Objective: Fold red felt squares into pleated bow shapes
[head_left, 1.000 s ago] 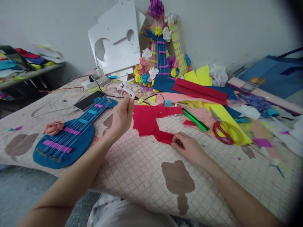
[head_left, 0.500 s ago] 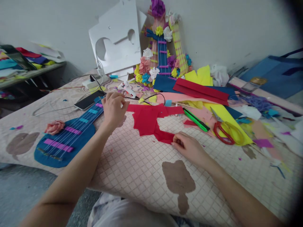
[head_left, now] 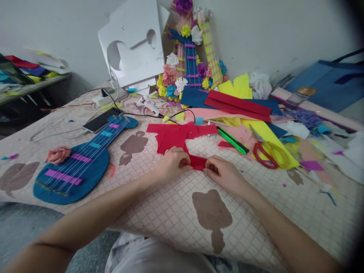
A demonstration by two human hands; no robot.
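A strip of red crepe paper [head_left: 197, 162] lies low over the table between my two hands. My left hand [head_left: 174, 163] pinches its left end, and my right hand [head_left: 223, 172] pinches the right end. Just behind them, more red paper pieces [head_left: 173, 137] are spread in an overlapping heap. To the left rests a blue toy guitar [head_left: 85, 165] with purple and light-blue bars, pale strings and a pink paper rose [head_left: 58, 154]. A green utility knife [head_left: 232, 141] lies behind my right hand.
Red-and-yellow-handled scissors [head_left: 265, 155] lie at the right among paper scraps. A glue gun [head_left: 149, 105], a dark phone [head_left: 102, 119] and a power strip [head_left: 105, 98] sit at the back. Flower-covered guitars [head_left: 191, 64] and a white foam board [head_left: 131, 45] lean against the wall.
My left hand has moved right and nearer, from beside the guitar's head to the red strip, and now pinches it. My right hand keeps its hold. The view has shifted slightly.
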